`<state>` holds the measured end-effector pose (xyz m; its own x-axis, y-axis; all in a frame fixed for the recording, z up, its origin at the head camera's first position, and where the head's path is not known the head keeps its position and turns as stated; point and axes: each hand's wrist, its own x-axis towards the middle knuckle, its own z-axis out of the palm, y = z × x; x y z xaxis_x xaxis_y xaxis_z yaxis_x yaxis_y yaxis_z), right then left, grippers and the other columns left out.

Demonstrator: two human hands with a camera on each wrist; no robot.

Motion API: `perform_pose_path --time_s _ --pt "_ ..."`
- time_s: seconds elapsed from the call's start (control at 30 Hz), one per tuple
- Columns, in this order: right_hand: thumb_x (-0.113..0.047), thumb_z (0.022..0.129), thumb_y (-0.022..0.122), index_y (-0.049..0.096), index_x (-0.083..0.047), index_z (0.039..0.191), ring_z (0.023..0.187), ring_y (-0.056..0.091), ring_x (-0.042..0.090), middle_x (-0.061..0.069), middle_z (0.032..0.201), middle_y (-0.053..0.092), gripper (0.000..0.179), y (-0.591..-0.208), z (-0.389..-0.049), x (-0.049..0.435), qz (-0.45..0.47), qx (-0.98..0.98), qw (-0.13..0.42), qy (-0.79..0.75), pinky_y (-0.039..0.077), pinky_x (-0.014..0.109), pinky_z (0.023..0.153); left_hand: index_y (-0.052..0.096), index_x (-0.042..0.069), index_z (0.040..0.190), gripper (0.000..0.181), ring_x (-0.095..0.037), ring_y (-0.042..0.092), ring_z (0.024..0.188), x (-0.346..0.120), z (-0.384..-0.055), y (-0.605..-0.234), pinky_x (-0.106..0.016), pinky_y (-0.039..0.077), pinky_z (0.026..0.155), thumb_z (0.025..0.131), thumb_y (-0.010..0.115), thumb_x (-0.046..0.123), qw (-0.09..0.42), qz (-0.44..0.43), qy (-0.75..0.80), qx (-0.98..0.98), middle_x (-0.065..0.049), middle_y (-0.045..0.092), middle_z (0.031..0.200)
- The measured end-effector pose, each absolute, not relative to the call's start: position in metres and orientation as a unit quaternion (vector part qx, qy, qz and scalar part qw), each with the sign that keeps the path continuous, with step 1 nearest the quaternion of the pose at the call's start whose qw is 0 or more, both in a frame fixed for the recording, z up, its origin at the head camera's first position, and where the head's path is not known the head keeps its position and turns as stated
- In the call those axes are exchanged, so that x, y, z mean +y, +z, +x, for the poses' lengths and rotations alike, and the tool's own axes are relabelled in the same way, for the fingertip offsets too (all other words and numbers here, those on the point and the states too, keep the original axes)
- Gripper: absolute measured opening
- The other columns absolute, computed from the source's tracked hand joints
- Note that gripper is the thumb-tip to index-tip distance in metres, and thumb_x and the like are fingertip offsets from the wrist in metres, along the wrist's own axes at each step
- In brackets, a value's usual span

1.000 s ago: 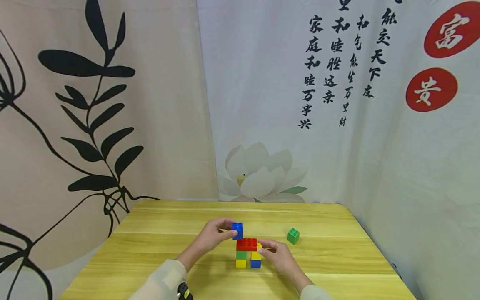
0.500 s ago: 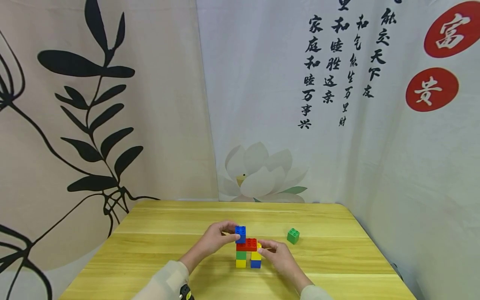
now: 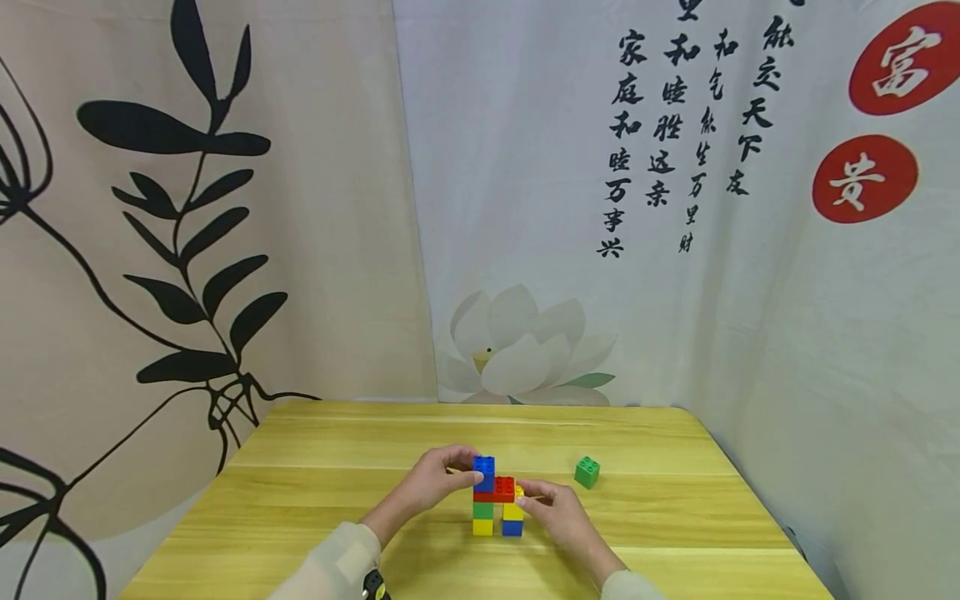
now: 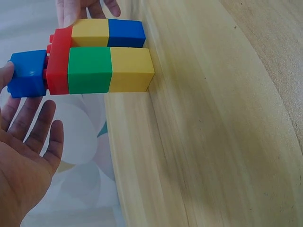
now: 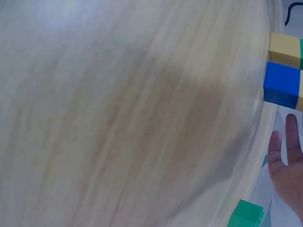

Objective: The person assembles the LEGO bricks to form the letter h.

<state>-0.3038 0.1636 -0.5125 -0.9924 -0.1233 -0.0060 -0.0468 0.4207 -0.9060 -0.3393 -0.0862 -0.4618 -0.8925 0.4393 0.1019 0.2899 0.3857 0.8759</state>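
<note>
In the head view, my left hand [image 3: 438,479] pinches a blue toy building brick [image 3: 485,472] between thumb and fingers, at the left end of a long red brick [image 3: 504,491]. A narrow strip of red studs shows between the two bricks in the left wrist view. The red brick bridges two columns: green [image 3: 483,511] over yellow [image 3: 483,527] on the left, yellow [image 3: 512,512] over blue [image 3: 512,528] on the right. My right hand [image 3: 557,510] holds the right column's upper yellow brick, thumb in front; its fingertips are partly hidden behind.
A loose green brick [image 3: 587,472] lies on the wooden table [image 3: 337,450] to the right, behind my right hand. Beyond the table's far edge hangs a printed cloth [image 3: 517,208] with writing and a lotus.
My left hand has moved the blue brick right and down, from above the red brick's left corner onto its left end. My right hand has kept its place.
</note>
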Motion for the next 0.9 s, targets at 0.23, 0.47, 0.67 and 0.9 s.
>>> perform_pose_path --time_s 0.23,0.47,0.67,0.9 --pt "-0.035 0.094 0.065 0.065 -0.015 0.129 0.109 0.063 0.021 0.009 0.125 0.067 0.040 -0.5155 -0.3048 0.1640 -0.054 0.843 0.035 -0.534 0.055 0.040 0.090 0.066 0.018 0.117 0.038 -0.019 0.060 0.099 -0.0868 -0.3393 -0.4661 -0.037 0.054 0.085 0.090 0.069 0.044 0.076 0.217 0.514 0.826 -0.002 0.069 0.109" --pt "-0.033 0.095 0.064 0.066 -0.017 0.128 0.109 0.063 0.021 0.009 0.125 0.067 0.037 -0.5161 -0.3046 0.1641 -0.054 0.846 0.033 -0.529 0.055 0.041 0.091 0.064 0.016 0.122 0.043 -0.017 0.060 0.100 -0.0866 -0.3395 -0.4685 -0.036 0.054 0.085 0.090 0.068 0.045 0.073 0.213 0.517 0.826 -0.003 0.069 0.112" --pt "-0.034 0.095 0.064 0.065 -0.015 0.128 0.109 0.063 0.021 0.010 0.125 0.067 0.038 -0.5146 -0.3050 0.1634 -0.055 0.845 0.030 -0.532 0.055 0.040 0.090 0.066 0.017 0.119 0.040 -0.017 0.060 0.099 -0.0859 -0.3390 -0.4658 -0.034 0.054 0.083 0.089 0.069 0.044 0.075 0.214 0.517 0.825 -0.002 0.069 0.110" --pt "-0.039 0.093 0.066 0.065 -0.015 0.129 0.109 0.063 0.021 0.010 0.125 0.067 0.043 -0.5157 -0.3042 0.1637 -0.061 0.843 0.028 -0.533 0.055 0.041 0.091 0.067 0.016 0.120 0.040 -0.019 0.059 0.099 -0.0859 -0.3391 -0.4629 -0.034 0.052 0.083 0.090 0.070 0.041 0.075 0.225 0.509 0.827 -0.002 0.069 0.108"
